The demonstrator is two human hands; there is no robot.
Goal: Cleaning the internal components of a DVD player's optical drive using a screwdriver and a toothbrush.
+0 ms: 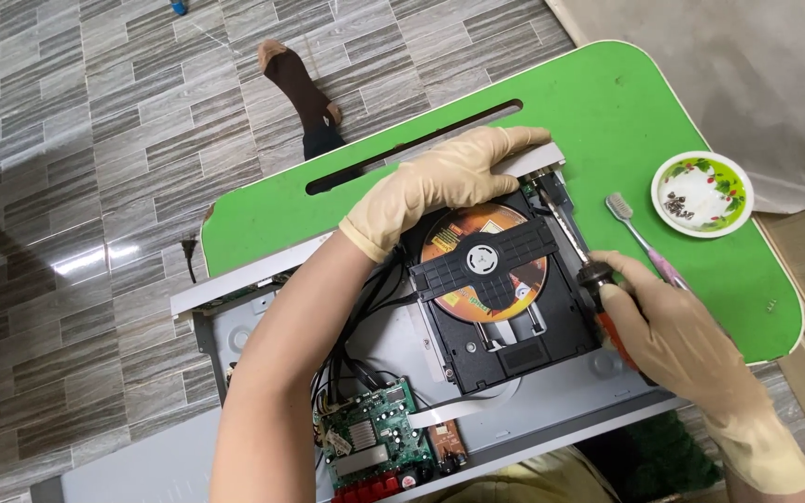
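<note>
- My right hand (677, 340), gloved, has its fingers wrapped tight around the screwdriver (581, 256); the handle sits right of centre, the shaft runs up-left to the far right corner of the disc drive (505, 298).
- My left hand (440, 182), gloved, lies flat with fingers spread over the drive's upper edge, pressing down and gripping nothing.
- Handling, as I judge it: the screwdriver is stiff and light; grip the ribbed handle. The drive is rigid black plastic and probably brittle at its thin rails; brace it by the frame, not by the orange disc (463, 261) under the clamp bridge.
- The drive sits in the open grey player chassis (561, 410), centre frame, on the green counter (607, 102).
- Lower centre: green circuit board (370, 438), black wires and a flat white ribbon cable (458, 410), easily snagged.
- Right of the shaft: a toothbrush (635, 233); upper right, a small dish (702, 193) holding screws. Both are near my right hand.
</note>
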